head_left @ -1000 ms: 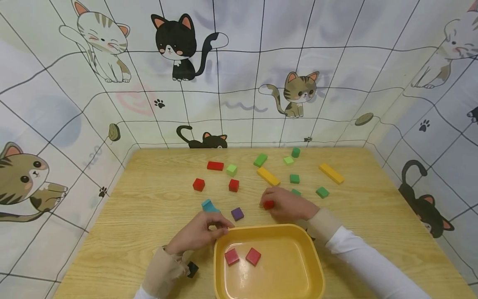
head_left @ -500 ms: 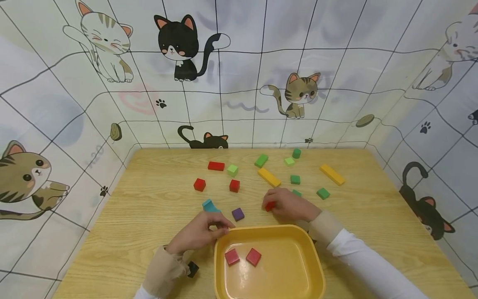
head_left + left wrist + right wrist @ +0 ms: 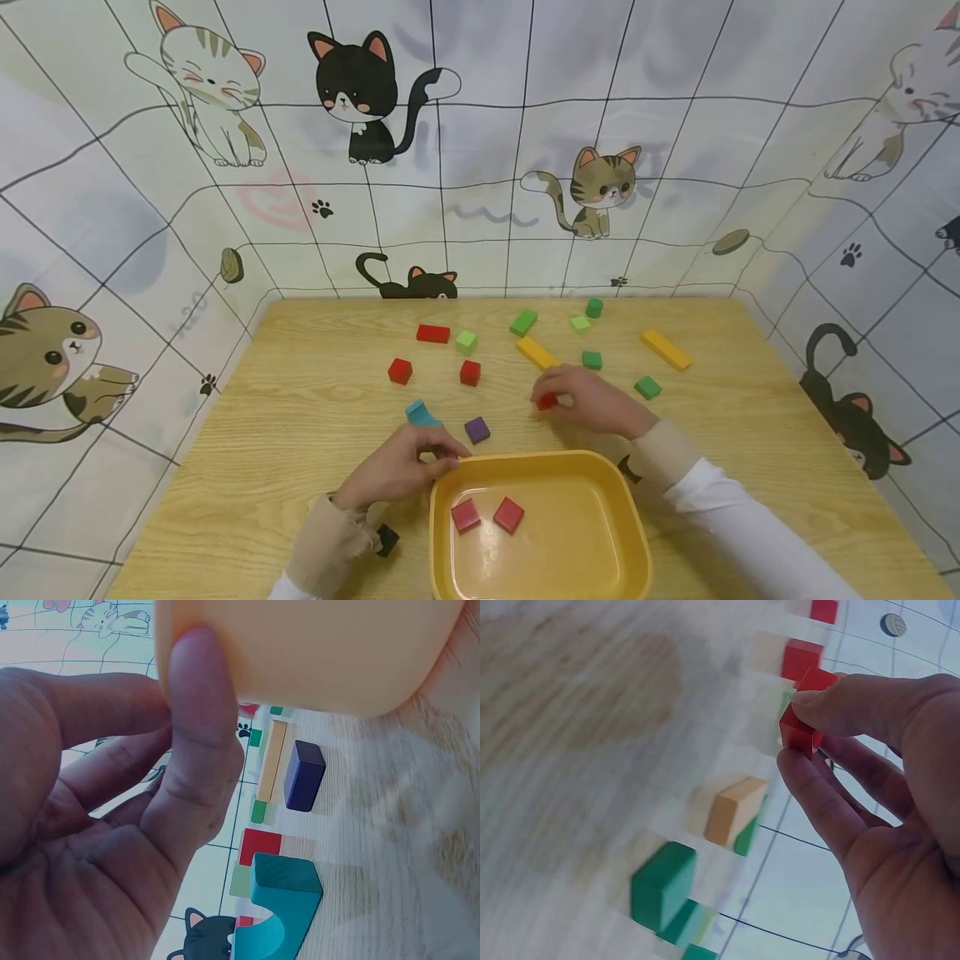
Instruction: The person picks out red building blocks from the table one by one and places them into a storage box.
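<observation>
My left hand [image 3: 405, 467] pinches the far left corner of a yellow plastic tray [image 3: 540, 457] by its rim. In the left wrist view, the thumb and fingers grip the tray wall [image 3: 315, 652]. Two pinkish-red square blocks [image 3: 466, 516] lie flat inside the tray. Beyond the tray, my right hand [image 3: 592, 402] holds a small red block [image 3: 547, 401] between thumb and fingertips. The right wrist view shows this red block [image 3: 801, 731] raised off the table, partly covered by the thumb. A purple block [image 3: 477, 430] and a blue arch-shaped block [image 3: 422, 413] lie near my left hand.
Across the wooden table [image 3: 300, 433] lie red blocks [image 3: 401, 372], green blocks [image 3: 648, 387] and yellow bars [image 3: 666, 349]. One black block [image 3: 387, 540] sits by my left wrist; another black piece [image 3: 628, 469] is beside the right one. A cat-patterned cloth [image 3: 480, 150] encloses the back and sides.
My right hand has shifted slightly right and away from the tray with the red block, which has turned in the fingers. The left hand and tray have stayed in place.
</observation>
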Action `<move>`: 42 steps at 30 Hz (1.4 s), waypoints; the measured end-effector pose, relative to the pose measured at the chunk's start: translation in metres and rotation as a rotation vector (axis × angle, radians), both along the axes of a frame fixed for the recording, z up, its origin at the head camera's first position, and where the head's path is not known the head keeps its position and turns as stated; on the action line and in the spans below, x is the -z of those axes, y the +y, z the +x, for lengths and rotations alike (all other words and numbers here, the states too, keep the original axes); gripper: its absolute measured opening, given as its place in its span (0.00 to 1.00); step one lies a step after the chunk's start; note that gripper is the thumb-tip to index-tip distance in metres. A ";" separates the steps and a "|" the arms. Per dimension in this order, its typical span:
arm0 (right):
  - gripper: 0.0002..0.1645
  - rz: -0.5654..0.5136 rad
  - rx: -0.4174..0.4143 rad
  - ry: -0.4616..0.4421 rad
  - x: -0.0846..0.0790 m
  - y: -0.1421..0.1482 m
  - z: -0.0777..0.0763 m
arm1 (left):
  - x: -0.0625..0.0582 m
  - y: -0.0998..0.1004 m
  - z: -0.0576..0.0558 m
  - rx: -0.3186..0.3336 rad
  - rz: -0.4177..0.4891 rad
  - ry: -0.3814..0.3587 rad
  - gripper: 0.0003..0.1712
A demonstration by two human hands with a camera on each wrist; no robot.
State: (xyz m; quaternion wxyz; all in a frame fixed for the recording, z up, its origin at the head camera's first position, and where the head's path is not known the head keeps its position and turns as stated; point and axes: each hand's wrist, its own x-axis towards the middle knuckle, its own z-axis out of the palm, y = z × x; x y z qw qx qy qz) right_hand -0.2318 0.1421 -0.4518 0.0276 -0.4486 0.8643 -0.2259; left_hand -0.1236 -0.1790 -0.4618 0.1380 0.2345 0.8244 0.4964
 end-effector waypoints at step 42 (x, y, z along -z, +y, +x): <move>0.15 -0.027 -0.150 -0.020 -0.052 -0.004 0.074 | -0.002 0.000 0.000 0.012 -0.010 0.021 0.10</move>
